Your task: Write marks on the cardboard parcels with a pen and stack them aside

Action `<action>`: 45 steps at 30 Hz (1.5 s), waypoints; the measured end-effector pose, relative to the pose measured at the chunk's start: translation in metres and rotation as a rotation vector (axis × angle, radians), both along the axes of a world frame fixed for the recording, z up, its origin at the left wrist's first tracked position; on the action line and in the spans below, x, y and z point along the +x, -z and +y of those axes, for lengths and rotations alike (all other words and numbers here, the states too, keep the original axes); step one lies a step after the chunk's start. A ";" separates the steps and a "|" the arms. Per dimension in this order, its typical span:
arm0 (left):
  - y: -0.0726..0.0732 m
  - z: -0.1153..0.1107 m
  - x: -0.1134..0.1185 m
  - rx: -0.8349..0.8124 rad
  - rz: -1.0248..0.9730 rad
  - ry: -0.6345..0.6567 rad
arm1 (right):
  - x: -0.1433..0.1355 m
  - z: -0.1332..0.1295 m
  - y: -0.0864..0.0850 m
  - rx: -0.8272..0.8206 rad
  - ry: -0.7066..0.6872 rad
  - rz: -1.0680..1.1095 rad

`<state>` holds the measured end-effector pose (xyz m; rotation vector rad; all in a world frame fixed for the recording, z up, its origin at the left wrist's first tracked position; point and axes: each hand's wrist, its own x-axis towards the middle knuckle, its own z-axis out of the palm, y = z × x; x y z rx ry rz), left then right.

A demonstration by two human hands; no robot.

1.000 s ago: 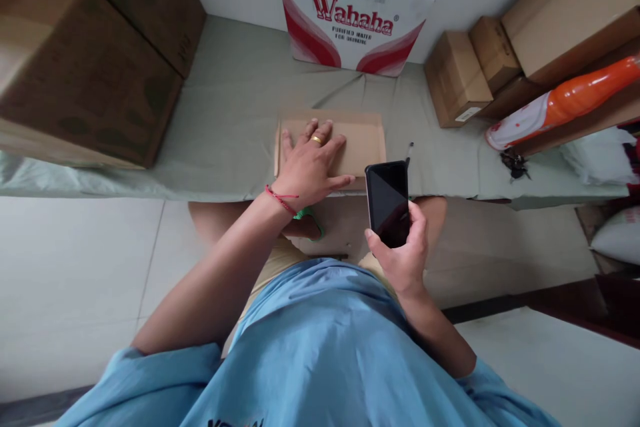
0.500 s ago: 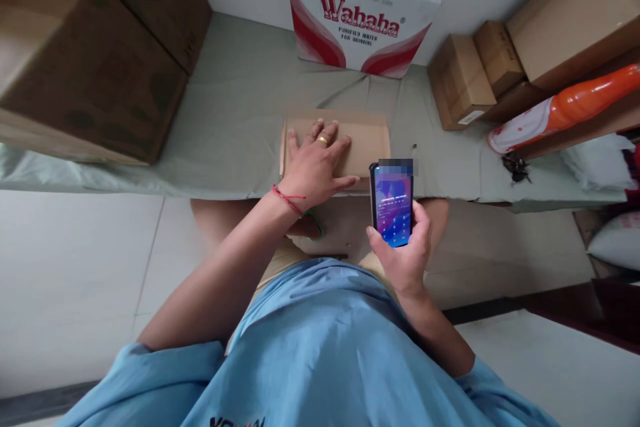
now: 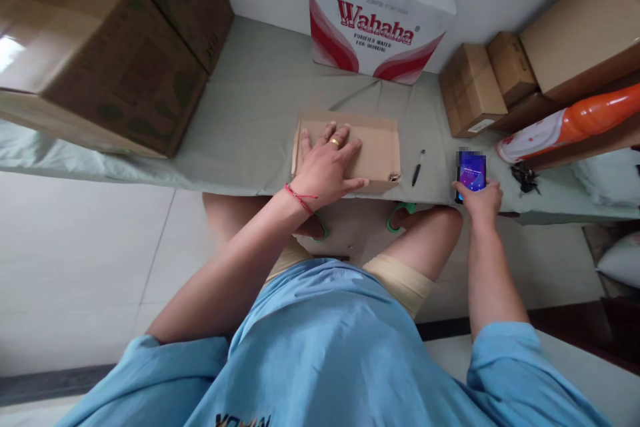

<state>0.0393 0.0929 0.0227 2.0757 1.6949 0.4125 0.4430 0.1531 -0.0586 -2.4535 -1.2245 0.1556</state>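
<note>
My left hand [image 3: 325, 163] lies flat with spread fingers on a shallow cardboard box [image 3: 377, 147] near the front edge of the cloth-covered surface. A gold ring and a red cord bracelet show on it. Farther right, my right hand [image 3: 481, 200] grips a smartphone [image 3: 471, 173] by its lower sides, its lit screen facing up. The phone is over the front part of the cloth; whether it touches the cloth I cannot tell. Between the box and the phone lies a black pen [image 3: 419, 168].
A white and red Wahaha carton [image 3: 380, 27] stands against the wall. Large brown cartons [image 3: 125, 67] fill the left side. At right are smaller cardboard boxes [image 3: 473, 90], an orange-and-white bottle [image 3: 575, 121] and keys [image 3: 525, 177]. Pale green cloth [image 3: 255, 93] covers the surface.
My right hand has carried the phone to the right and away from my body, over the cloth. The pen and the box's right corner are now uncovered. My left hand stays on the box.
</note>
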 end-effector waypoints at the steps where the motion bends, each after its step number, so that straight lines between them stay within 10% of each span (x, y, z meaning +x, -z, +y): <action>1: 0.001 0.000 0.000 0.000 -0.007 0.000 | 0.003 0.005 0.001 -0.020 0.011 -0.009; 29: -0.003 0.008 -0.023 -0.008 0.108 0.019 | 0.026 0.035 0.019 -0.176 -0.004 -0.029; 39: 0.002 0.059 -0.061 -0.142 0.191 0.288 | 0.003 -0.078 0.046 0.353 -0.090 0.153; 45: -0.006 0.040 -0.052 -0.096 0.100 0.193 | -0.010 -0.131 0.040 0.405 -0.059 0.295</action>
